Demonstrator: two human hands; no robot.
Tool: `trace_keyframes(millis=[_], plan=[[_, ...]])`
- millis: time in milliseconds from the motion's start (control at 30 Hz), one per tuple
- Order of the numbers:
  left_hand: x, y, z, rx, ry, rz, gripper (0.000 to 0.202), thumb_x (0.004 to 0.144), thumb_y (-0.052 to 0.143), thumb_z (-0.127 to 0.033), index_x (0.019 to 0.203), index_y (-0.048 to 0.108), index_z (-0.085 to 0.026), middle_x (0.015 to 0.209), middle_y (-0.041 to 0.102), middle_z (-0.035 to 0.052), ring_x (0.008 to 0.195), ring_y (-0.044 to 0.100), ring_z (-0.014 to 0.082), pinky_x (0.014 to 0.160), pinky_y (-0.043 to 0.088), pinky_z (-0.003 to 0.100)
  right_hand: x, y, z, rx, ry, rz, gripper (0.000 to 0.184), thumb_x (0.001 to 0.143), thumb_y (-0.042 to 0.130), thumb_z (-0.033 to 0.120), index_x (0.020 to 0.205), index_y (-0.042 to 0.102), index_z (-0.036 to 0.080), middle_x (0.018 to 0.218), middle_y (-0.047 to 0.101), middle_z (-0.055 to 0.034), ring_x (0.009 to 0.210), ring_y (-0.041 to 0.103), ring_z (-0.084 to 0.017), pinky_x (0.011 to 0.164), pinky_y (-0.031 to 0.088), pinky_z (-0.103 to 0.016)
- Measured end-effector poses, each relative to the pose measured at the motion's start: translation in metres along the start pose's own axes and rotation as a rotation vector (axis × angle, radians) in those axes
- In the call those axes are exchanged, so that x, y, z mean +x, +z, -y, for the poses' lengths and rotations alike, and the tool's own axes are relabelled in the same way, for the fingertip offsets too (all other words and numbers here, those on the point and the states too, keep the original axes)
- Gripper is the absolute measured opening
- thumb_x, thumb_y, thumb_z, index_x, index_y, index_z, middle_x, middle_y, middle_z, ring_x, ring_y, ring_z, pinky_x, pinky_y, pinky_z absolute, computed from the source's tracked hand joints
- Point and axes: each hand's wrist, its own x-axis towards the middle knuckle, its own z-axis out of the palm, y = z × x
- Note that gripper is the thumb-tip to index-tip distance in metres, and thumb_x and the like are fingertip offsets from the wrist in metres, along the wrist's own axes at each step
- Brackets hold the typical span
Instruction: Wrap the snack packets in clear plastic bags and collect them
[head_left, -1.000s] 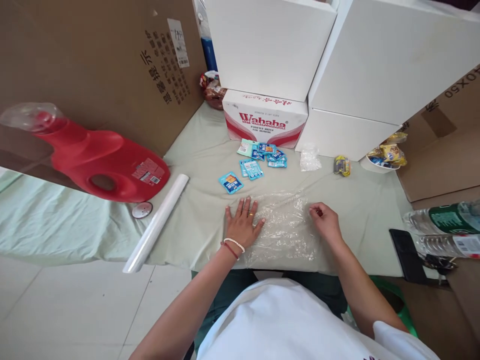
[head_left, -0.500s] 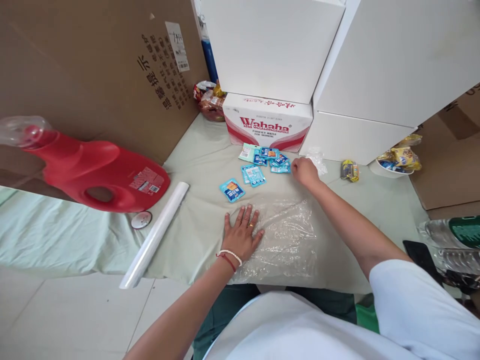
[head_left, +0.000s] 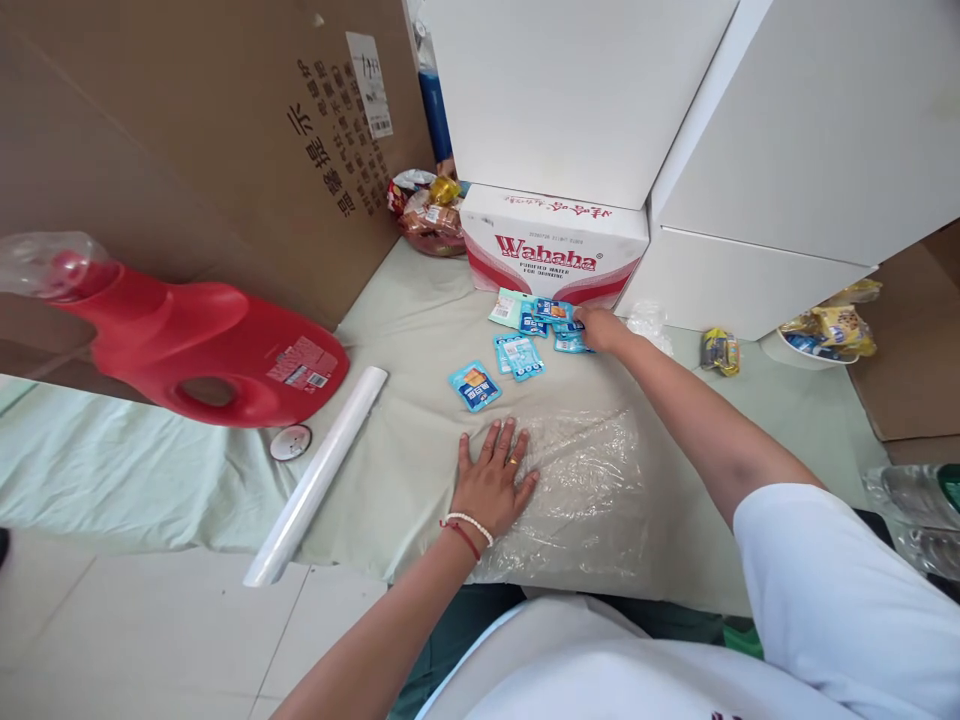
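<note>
My left hand (head_left: pixel 491 485) lies flat with spread fingers on the left part of a crinkled sheet of clear plastic film (head_left: pixel 585 480). My right hand (head_left: pixel 602 328) is at the right end of a small pile of blue snack packets (head_left: pixel 553 310), its fingers closed on the edge of one; the fingertips are partly hidden. A pale green packet (head_left: pixel 510 308) lies at the pile's left. Just in front are overlapping light blue packets (head_left: pixel 523 357). A single blue packet (head_left: pixel 475 386) lies apart, above my left fingertips.
A Wahaha water carton (head_left: pixel 555 245) stands behind the pile under white boxes (head_left: pixel 555 90). At left are a red detergent bottle (head_left: pixel 225 350), a white roll (head_left: pixel 319 475) and a round lid (head_left: pixel 290 442). To the right are a yellow packet (head_left: pixel 720 351) and a white bowl (head_left: pixel 795 348) of snacks.
My right hand has moved left from beside the pile onto the packets at its right end. My left hand stays flat on the film. The view has shifted slightly.
</note>
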Motion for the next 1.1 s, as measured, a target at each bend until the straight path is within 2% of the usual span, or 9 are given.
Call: trace_keyframes(millis=[100,167,200,400,567,667,800,967,1100], plan=[[0.000,0.000,0.000,-0.005,0.005,0.003,0.065,0.105,0.034,-0.055,0.164,0.034,-0.029,0.174,0.021,0.0070,0.162,0.021,0.0319,0.128,0.002,0.071,-0.006,-0.003,-0.002,-0.038,-0.040,0.086,0.068,0.084,0.075,0.050,0.141,0.059,0.015,0.143,0.058,-0.0202,0.127,0.056,-0.038,0.103,0.045,-0.043],[0.000,0.000,-0.001,-0.008,0.007,0.002,0.066,0.104,0.035,-0.055,0.164,0.034,-0.028,0.174,0.022,0.0076,0.162,0.020,0.0322,0.128,0.001,0.071,-0.007,-0.008,-0.001,-0.081,-0.078,0.139,0.086,0.076,0.082,0.053,0.147,0.053,0.015,0.149,0.053,-0.0220,0.131,0.052,-0.040,0.104,0.044,-0.044],[0.000,0.000,-0.001,-0.009,0.005,0.002,0.066,0.104,0.035,-0.055,0.164,0.034,-0.028,0.174,0.022,0.0080,0.162,0.020,0.0322,0.128,0.001,0.071,-0.007,-0.011,0.001,-0.110,-0.097,0.152,0.087,0.075,0.083,0.051,0.148,0.053,0.014,0.148,0.053,-0.0228,0.131,0.052,-0.041,0.104,0.044,-0.043],[0.000,0.001,0.000,-0.005,0.005,0.003,0.066,0.104,0.035,-0.055,0.164,0.035,-0.028,0.173,0.023,0.0081,0.162,0.020,0.0325,0.128,0.001,0.071,0.002,-0.022,0.021,-0.243,-0.115,0.140,0.049,0.083,0.072,0.026,0.128,0.065,0.009,0.124,0.069,-0.0229,0.112,0.063,-0.037,0.091,0.045,-0.039],[0.000,0.002,0.000,0.003,0.003,-0.009,0.065,0.105,0.033,-0.055,0.164,0.035,-0.028,0.174,0.022,0.0070,0.162,0.020,0.0317,0.128,0.001,0.070,-0.005,-0.035,0.033,-0.245,-0.009,0.099,0.042,0.091,0.058,0.015,0.132,0.058,0.007,0.114,0.073,-0.0238,0.098,0.068,-0.035,0.080,0.044,-0.037],[0.000,0.002,0.000,0.000,0.010,-0.019,0.064,0.106,0.031,-0.055,0.164,0.034,-0.028,0.174,0.021,0.0071,0.162,0.019,0.0304,0.128,-0.001,0.070,-0.029,-0.048,0.028,-0.234,0.012,0.094,0.039,0.095,0.056,0.020,0.132,0.056,0.009,0.110,0.074,-0.0217,0.094,0.069,-0.033,0.076,0.042,-0.035],[0.000,0.001,-0.001,-0.007,0.011,-0.016,0.064,0.106,0.032,-0.054,0.164,0.035,-0.027,0.174,0.021,0.0077,0.162,0.020,0.0309,0.128,-0.002,0.070,-0.086,-0.054,0.013,-0.196,-0.002,0.131,0.030,0.100,0.054,0.032,0.123,0.060,0.014,0.104,0.074,-0.0178,0.089,0.068,-0.030,0.071,0.039,-0.033],[0.000,-0.001,-0.002,-0.001,0.006,-0.012,0.064,0.106,0.031,-0.054,0.163,0.036,-0.027,0.174,0.022,0.0081,0.162,0.021,0.0308,0.128,-0.001,0.070,-0.150,-0.025,0.005,-0.160,0.032,0.142,0.026,0.098,0.054,0.025,0.123,0.059,0.019,0.113,0.071,-0.0154,0.101,0.065,-0.030,0.068,0.038,-0.032],[0.001,0.001,-0.003,0.022,0.010,-0.027,0.063,0.106,0.031,-0.052,0.164,0.034,-0.027,0.174,0.023,0.0081,0.162,0.022,0.0320,0.127,0.002,0.071,-0.159,-0.008,0.006,-0.124,0.023,0.097,0.025,0.101,0.051,0.029,0.124,0.058,0.018,0.124,0.065,-0.0181,0.111,0.061,-0.031,0.068,0.039,-0.031]])
